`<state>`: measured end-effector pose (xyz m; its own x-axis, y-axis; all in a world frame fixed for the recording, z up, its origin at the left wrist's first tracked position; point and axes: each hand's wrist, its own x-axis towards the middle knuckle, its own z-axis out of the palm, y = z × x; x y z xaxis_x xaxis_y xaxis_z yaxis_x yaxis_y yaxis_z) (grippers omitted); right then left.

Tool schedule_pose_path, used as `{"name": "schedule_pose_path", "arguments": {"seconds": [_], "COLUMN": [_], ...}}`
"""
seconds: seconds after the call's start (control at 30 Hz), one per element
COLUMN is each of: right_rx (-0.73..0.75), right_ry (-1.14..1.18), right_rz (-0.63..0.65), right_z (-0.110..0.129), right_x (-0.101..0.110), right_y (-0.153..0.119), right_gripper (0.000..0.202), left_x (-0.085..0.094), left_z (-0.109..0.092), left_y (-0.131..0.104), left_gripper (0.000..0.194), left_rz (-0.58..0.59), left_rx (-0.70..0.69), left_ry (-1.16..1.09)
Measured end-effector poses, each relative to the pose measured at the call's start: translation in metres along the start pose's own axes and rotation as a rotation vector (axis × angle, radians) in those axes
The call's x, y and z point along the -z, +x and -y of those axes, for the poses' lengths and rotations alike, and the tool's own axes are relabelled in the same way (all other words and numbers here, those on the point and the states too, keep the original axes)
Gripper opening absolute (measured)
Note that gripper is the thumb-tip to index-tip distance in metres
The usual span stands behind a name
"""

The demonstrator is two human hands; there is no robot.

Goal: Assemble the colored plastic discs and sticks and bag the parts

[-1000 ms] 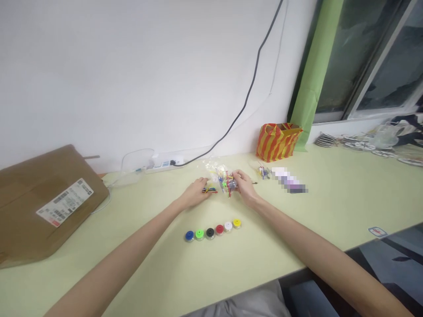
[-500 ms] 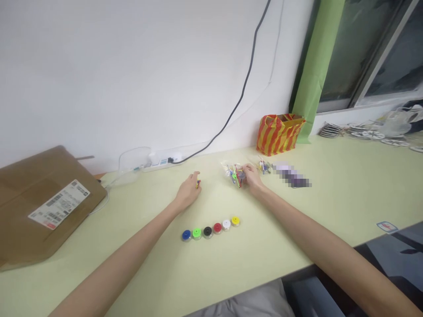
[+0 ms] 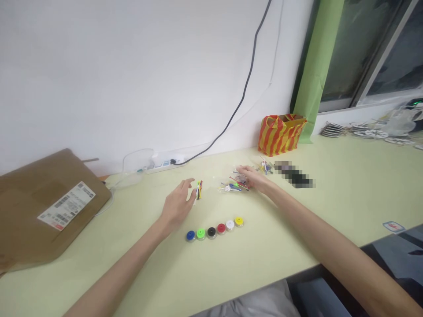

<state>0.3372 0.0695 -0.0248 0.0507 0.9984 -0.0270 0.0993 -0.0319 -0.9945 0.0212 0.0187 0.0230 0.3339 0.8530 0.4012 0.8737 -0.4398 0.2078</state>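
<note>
My left hand (image 3: 179, 201) is open on the left, its thumb and fingers apart, beside a small bundle of thin coloured strips (image 3: 199, 190) lying on the table. My right hand (image 3: 253, 177) is closed on a clear plastic bag (image 3: 242, 177). Loose thin strips (image 3: 232, 187) in red, blue, green, white and yellow lie at the bag's near side; I cannot tell which are inside it. Nearer to me stands a row of several small clear round pots with coloured lids (image 3: 221, 228): blue, green, black, red, white and yellow.
More coloured strips in clear plastic (image 3: 265, 167) lie beyond my right hand, with a blurred-out item (image 3: 294, 175) beside them. A striped bag (image 3: 282, 135) stands by the wall. A cardboard box (image 3: 42, 211) is at left, near a power strip (image 3: 167, 163). Disc-shaped items (image 3: 373, 133) lie far right.
My left hand has let go of the bundle of strips and drawn back to the left. By my right hand, the strips now lie spread out at the bag's near side.
</note>
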Motion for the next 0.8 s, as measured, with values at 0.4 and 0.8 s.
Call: {"name": "schedule_pose_path", "arguments": {"seconds": [0.4, 0.8], "right_rx": [0.299, 0.301], "right_ry": [0.089, 0.483], "right_rz": [-0.213, -0.448], "right_z": [0.025, 0.025], "right_x": [0.009, -0.004], "right_y": [-0.013, -0.012], "right_gripper": [0.069, 0.037], "left_x": [-0.008, -0.015], "left_z": [0.036, 0.025], "left_y": [-0.018, -0.023], "left_gripper": [0.031, 0.032], "left_rz": [-0.182, -0.145], "left_rx": [-0.157, -0.152], "left_ry": [-0.053, -0.196]}}
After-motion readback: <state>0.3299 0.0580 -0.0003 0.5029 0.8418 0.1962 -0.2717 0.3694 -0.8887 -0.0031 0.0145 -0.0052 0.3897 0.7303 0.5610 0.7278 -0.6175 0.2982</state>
